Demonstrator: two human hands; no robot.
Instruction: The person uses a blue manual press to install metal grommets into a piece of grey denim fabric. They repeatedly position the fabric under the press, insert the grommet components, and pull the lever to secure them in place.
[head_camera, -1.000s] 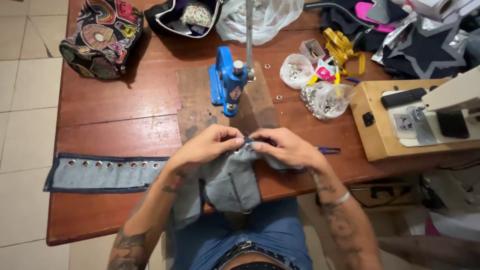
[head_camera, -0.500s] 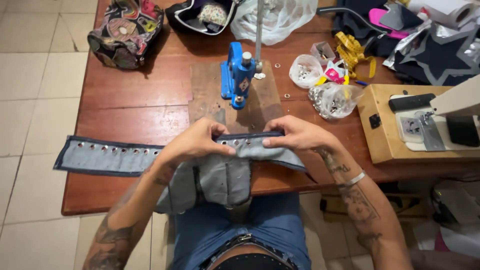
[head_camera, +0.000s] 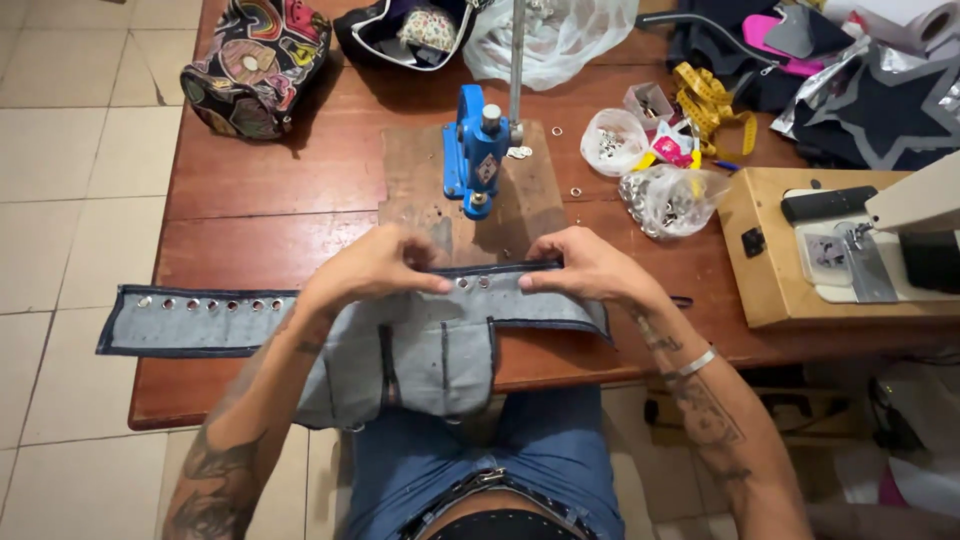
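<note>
Compared with half a second earlier, we'd barely shifted: our hands had kept their pinch on the denim piece (head_camera: 430, 345) and had spread a bit further apart along its top edge, so a couple of eyelets (head_camera: 473, 283) now showed between them, and the view had dropped a little lower over the table (head_camera: 260, 210).

Our left hand (head_camera: 375, 268) was gripping the dark-hemmed top edge, fingers curled tight on the fabric with the thumb tucked underneath. Our right hand (head_camera: 590, 268) did the same on the other side, fingertips narrow and clamped on that same edge. So both were closed on the cloth, not spread wide.

That denim lay across the near edge of the table, part of it hanging down into our lap. A long strip of it ran off to the left, dotted with a row of metal eyelets (head_camera: 210, 303). Just beyond our hands stood the blue hand press (head_camera: 474, 150) on its wooden board (head_camera: 420, 190), its lever pointing up. To the right of it sat clear bags of metal rings (head_camera: 665, 198), a yellow tape measure (head_camera: 715, 110), and a sewing machine (head_camera: 880, 240) at the table's right end. A colourful patterned bag (head_camera: 255, 65) sat at the far left corner.
</note>
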